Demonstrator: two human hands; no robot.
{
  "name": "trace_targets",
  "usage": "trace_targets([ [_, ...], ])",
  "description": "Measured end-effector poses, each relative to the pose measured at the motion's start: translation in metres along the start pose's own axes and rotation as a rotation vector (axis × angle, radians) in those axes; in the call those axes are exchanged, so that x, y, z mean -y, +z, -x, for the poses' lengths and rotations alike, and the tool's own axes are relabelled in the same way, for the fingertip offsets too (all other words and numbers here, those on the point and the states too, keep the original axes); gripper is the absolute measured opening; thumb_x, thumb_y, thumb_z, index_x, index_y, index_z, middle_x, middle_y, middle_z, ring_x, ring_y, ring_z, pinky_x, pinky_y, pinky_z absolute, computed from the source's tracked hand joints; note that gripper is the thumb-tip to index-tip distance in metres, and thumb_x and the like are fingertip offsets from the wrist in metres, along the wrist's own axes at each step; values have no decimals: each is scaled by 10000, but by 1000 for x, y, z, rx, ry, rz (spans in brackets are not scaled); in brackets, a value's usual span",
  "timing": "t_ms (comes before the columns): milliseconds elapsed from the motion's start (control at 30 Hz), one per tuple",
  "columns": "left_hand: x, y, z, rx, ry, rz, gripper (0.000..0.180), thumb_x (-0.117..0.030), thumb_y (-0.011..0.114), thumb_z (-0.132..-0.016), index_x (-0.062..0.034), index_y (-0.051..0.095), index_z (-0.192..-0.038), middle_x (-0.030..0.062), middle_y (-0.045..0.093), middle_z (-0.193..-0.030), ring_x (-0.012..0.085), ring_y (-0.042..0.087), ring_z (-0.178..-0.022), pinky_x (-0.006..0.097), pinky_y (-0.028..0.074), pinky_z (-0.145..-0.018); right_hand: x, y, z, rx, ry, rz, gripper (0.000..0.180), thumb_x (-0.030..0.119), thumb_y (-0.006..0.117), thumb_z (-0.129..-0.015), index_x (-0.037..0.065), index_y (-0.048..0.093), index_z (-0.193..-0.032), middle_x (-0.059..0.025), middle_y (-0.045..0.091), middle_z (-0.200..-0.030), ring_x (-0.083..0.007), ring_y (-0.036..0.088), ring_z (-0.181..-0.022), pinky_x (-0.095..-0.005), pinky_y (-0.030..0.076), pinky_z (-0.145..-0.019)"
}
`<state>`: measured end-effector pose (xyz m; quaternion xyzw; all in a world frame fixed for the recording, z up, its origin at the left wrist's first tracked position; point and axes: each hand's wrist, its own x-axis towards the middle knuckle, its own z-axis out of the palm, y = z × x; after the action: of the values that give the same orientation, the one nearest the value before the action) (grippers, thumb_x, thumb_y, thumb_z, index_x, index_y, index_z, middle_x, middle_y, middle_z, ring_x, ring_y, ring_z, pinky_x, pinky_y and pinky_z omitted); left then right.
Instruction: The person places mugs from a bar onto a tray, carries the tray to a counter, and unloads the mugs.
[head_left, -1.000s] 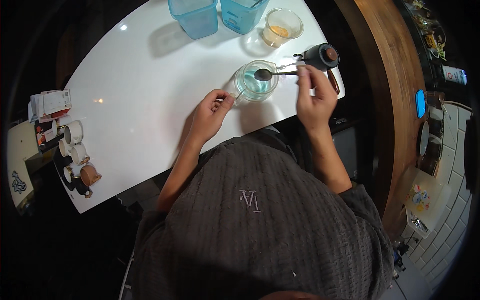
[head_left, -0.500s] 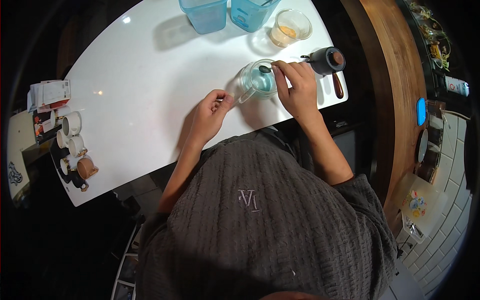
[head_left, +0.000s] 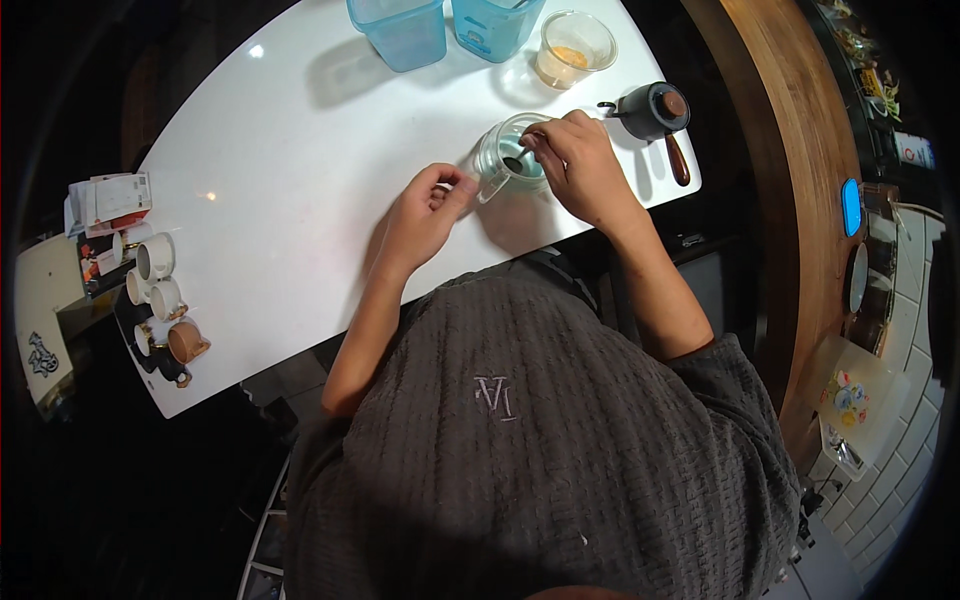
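Observation:
A clear glass mug (head_left: 487, 160) with bluish contents stands on the white table, its handle toward me. My right hand (head_left: 580, 165) is closed around the thin handle of a small dark spoon (head_left: 513, 163). The spoon's bowl is down inside the mug. Beside the mug's handle is my left hand (head_left: 430, 212), thumb and forefinger pinched together. Its fingertips are very near the glass; whether they touch or hold anything is too small to tell.
Two blue plastic containers (head_left: 405, 45) and a clear tub (head_left: 580, 40) with orange-brown contents stand at the back. A dark pot (head_left: 650, 112) with a wooden handle is right of the mug. Several cups (head_left: 156, 258) and stacked papers (head_left: 112, 200) line the table's left edge.
The spoon has dipped from the mug's rim down into it, and my right hand has shifted slightly left. My left hand has come a little closer to the mug.

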<state>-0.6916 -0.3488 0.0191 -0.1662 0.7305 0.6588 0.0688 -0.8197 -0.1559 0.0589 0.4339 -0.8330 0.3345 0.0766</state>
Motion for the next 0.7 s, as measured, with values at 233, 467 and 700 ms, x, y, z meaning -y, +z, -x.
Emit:
trace_targets([
  [233, -3, 19, -4, 63, 18, 42, 280, -275, 603, -956, -20, 612, -1072, -10, 604, -853, 53, 516, -780, 210, 419, -721, 1, -15, -5, 88, 14, 157, 76, 128, 616, -857, 60, 644, -876, -57, 615, -808, -258, 551, -818, -400, 407, -754],
  [467, 0, 23, -3, 21, 92, 35, 254, -257, 642, -931, -10, 639, -990, -3, 607, -787, 46, 517, -693, 198, 428, -624, -3, -8, -2, 74, -33, 3, 114, 109, 608, -858, 79, 662, -953, -47, 636, -863, -253, 555, -847, -376, 404, -785],
  [700, 5, 23, -2, 5, 101, 8, 258, -260, 650, -925, -9, 654, -986, -4, 610, -767, 50, 516, -679, 206, 429, -618, -2, -6, -3, 129, -68, 11, 138, 116, 620, -830, 97, 663, -959, -33, 635, -874, -242, 552, -843, -375, 401, -777],
])
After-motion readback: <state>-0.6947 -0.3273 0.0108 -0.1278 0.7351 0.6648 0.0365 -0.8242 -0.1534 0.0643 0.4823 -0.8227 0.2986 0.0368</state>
